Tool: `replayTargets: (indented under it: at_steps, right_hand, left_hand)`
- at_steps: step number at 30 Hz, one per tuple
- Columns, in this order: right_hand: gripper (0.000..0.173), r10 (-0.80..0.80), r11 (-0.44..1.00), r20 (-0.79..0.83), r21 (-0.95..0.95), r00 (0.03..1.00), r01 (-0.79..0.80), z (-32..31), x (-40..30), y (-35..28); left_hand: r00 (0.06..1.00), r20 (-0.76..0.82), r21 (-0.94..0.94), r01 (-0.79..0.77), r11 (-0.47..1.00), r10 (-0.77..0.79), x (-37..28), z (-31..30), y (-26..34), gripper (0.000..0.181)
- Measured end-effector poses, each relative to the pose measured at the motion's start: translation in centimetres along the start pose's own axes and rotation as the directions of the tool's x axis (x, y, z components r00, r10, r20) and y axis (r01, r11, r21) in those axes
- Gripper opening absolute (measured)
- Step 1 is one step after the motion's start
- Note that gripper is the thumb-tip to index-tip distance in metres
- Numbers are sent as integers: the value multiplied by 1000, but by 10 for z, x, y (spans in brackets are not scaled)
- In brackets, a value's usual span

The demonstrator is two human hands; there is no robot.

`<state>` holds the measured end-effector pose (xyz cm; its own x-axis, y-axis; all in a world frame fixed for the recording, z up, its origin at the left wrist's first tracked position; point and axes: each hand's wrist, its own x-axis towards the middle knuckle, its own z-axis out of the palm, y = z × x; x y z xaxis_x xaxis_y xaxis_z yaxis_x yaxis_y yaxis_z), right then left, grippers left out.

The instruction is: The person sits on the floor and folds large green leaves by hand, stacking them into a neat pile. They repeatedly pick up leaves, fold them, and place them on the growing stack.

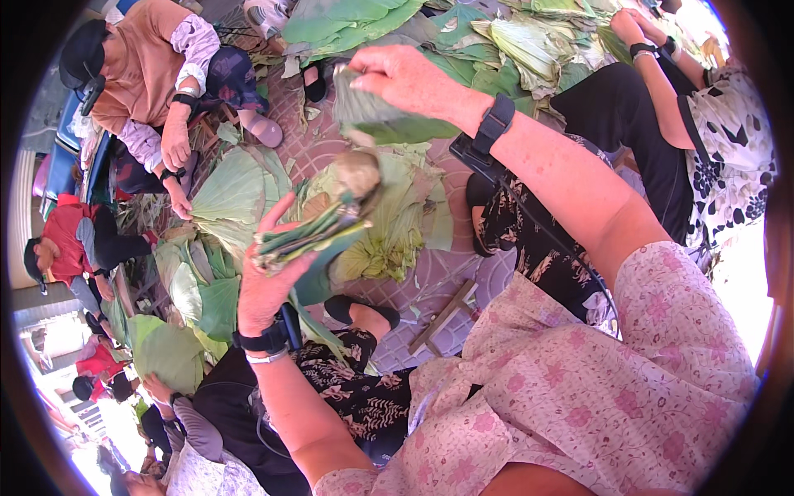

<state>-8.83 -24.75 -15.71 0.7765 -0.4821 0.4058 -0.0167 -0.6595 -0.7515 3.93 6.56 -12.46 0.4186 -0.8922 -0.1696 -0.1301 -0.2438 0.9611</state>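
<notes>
My left hand (pixel 273 279) holds a bundle of folded green leaves (pixel 310 239), its cut ends towards the raised thumb. Further up, my right hand (pixel 397 74) pinches the edge of a large lotus leaf (pixel 372 115), which hangs below the fingers and is partly blurred. Between the two hands is a blurred brownish object (pixel 356 170); I cannot tell what it is. Below them a pile of yellowish-green lotus leaves (pixel 397 217) lies on the paved ground.
More leaves (pixel 360 25) are heaped at the top. Another leaf pile (pixel 211 297) lies at the left, near a seated person (pixel 142 80) touching a leaf. Other people sit close by at the right and lower left. A small wooden stool (pixel 443 316) stands near my knees.
</notes>
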Motion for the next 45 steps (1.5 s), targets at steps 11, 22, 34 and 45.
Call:
replayTargets:
  at_steps: [11, 22, 34, 45]
  right_hand:
    - [32, -142, 932, 653, 341, 744, -122, 46, -29, -36]
    - [23, -173, 985, 639, 131, 750, 116, 49, -31, -18]
    - [60, -197, 966, 783, 257, 590, -19, 47, -29, -11]
    - [36, -176, 886, 798, 383, 577, -260, 44, -28, -18]
  left_hand:
    - [985, 44, -29, 170, 985, -169, 0, 35, -8, 37]
    - [997, 53, 3, 61, 998, -61, -17, 19, -12, 33]
    - [995, -37, -74, 90, 993, -93, -24, 16, -18, 38]
    - [989, -55, -36, 139, 990, -141, -26, 13, -23, 51]
